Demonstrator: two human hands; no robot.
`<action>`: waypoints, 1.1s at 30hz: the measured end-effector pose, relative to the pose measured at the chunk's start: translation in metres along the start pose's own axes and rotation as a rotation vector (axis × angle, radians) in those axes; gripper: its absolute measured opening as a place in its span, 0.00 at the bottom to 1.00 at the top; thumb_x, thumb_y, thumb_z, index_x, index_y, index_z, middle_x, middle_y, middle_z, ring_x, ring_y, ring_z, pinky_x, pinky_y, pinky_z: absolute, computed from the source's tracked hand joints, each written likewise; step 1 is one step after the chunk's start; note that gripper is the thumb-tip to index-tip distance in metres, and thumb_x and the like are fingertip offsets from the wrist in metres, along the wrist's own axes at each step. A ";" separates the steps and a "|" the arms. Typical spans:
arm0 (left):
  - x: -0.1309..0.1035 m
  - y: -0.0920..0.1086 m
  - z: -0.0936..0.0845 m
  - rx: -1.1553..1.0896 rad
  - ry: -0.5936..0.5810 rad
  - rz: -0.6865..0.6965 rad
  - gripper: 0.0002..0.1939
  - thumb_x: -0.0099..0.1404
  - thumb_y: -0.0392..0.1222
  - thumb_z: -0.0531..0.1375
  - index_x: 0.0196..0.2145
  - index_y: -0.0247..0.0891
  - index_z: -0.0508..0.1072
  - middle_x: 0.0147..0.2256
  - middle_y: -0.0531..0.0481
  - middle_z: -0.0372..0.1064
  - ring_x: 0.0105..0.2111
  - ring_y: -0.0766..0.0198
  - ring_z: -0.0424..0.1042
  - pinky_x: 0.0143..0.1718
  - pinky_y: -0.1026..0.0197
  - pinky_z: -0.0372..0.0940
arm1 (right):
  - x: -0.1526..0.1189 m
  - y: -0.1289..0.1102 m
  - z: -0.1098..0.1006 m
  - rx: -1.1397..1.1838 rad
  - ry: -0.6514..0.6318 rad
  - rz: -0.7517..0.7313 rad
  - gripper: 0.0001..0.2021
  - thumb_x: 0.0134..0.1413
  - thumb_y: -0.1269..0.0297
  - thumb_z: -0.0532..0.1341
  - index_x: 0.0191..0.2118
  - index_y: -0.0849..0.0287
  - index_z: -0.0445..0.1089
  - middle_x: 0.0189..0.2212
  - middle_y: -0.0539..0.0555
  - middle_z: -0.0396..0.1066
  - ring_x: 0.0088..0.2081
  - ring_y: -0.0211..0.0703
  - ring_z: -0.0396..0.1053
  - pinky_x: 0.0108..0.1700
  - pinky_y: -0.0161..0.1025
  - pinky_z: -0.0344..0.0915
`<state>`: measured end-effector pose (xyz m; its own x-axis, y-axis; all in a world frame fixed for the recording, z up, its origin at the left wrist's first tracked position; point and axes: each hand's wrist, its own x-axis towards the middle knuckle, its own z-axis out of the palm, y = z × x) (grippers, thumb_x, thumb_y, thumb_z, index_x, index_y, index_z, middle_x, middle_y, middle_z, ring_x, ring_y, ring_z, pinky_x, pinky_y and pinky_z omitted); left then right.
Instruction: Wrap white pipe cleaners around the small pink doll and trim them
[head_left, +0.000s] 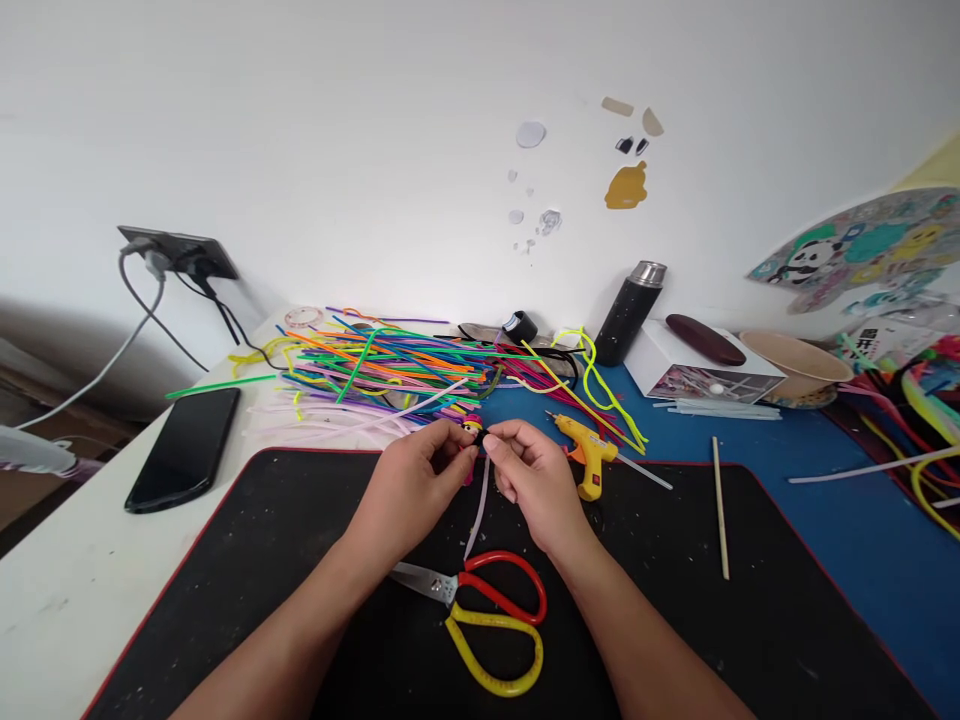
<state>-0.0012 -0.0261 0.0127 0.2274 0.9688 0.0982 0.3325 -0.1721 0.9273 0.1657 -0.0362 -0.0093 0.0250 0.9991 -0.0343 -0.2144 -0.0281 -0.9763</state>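
Observation:
My left hand [421,478] and my right hand [536,482] meet above the black mat. Between their pinched fingertips is a small fuzzy figure [472,428] with yellow, white, black and pink parts, mostly hidden by the fingers. The right fingertips press on its black part. A pale pipe cleaner [480,510] hangs below the hands, but I cannot tell whether it is joined to the figure. Scissors [495,610] with one red and one yellow handle lie nearer to me. Just beyond my right hand rests a yellow glue gun [592,455].
Many coloured pipe cleaners [375,360] are heaped at the back. A phone [184,450] lies left of the black mat [277,560], a wooden stick [720,508] on its right. Behind stand a black thermos [630,315], a white box [675,365] and a beige bowl [795,365].

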 end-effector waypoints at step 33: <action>0.002 -0.002 -0.003 0.128 -0.084 -0.019 0.10 0.71 0.46 0.60 0.33 0.42 0.76 0.29 0.55 0.76 0.30 0.63 0.71 0.32 0.63 0.61 | 0.001 0.006 0.006 0.164 0.107 0.064 0.15 0.51 0.53 0.75 0.32 0.59 0.75 0.15 0.38 0.55 0.15 0.28 0.46 0.18 0.30 0.41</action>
<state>-0.0043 -0.0235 0.0123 0.2939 0.9547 0.0457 0.4505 -0.1805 0.8743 0.1588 -0.0351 -0.0139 0.1081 0.9861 -0.1258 -0.3745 -0.0768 -0.9240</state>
